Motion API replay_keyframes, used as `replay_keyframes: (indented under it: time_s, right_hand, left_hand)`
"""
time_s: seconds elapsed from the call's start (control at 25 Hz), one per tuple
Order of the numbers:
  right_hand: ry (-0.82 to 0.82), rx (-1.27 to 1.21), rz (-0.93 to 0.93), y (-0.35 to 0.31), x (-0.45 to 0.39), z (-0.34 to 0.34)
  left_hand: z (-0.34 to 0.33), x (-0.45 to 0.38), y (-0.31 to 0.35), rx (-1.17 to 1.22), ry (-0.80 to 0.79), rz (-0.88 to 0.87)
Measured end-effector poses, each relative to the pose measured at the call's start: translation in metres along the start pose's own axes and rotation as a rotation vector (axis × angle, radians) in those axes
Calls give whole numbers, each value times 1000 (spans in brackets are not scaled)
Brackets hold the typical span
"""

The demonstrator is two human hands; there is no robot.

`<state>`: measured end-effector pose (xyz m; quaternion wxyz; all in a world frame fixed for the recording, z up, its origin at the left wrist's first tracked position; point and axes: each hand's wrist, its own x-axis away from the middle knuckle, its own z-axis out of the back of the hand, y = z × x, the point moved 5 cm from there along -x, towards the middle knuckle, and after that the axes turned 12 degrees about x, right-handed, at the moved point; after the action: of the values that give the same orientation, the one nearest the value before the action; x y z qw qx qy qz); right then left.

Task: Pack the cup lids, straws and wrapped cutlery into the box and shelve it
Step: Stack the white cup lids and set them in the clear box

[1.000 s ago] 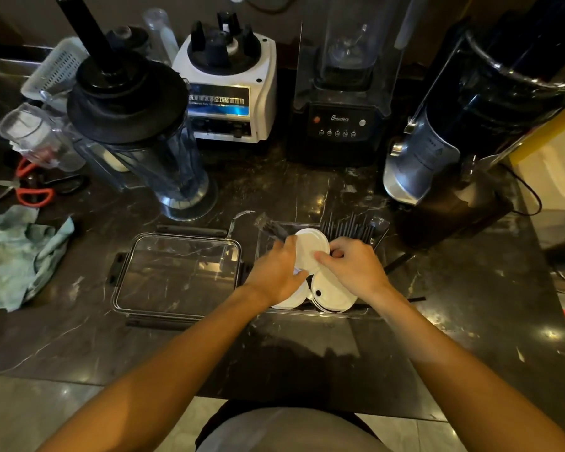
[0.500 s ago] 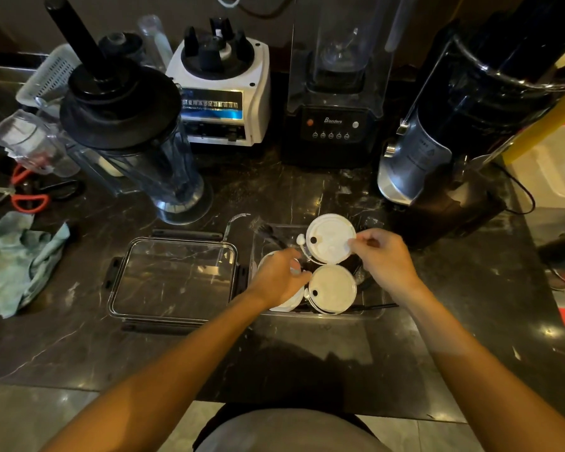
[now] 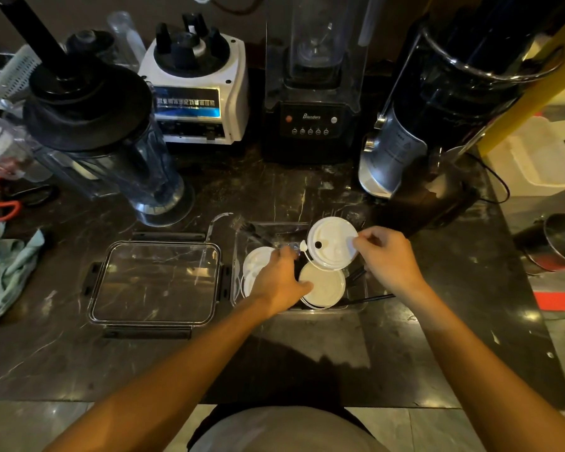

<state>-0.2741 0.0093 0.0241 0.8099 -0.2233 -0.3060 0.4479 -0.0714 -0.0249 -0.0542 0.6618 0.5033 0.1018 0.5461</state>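
Note:
A clear plastic box (image 3: 356,301) sits on the dark marble counter in front of me. My right hand (image 3: 388,259) pinches the right edge of a white cup lid (image 3: 331,244) and holds it tilted over the box's back half. My left hand (image 3: 279,282) reaches into the box, its fingers resting on the lids there: a white lid (image 3: 327,287) at the front and more white lids (image 3: 255,265) at the left. Black straws (image 3: 369,299) poke out over the box's right side. Wrapped black cutlery (image 3: 252,231) lies along the box's back left.
The box's clear clip lid (image 3: 154,282) lies flat to its left. Behind stand a blender jug (image 3: 111,151), a white blender base (image 3: 199,93), a black blender (image 3: 310,102) and a dark machine (image 3: 444,119). A green cloth (image 3: 4,272) and orange scissors (image 3: 0,207) are at left.
My right hand has carried the white lid from the middle of the box up and to the right. My left hand has sunk lower onto the lids in the box.

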Motion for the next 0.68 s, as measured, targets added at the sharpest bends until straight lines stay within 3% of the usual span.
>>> replay_keyframes:
  time_s: [0.44, 0.68]
  right_hand:
    - [-197, 266, 2, 7, -1, -18]
    - [-266, 201, -75, 7, 1, -27]
  left_hand:
    - [-10, 4, 1, -35, -58, 8]
    - [-16, 3, 0, 39, -45, 45]
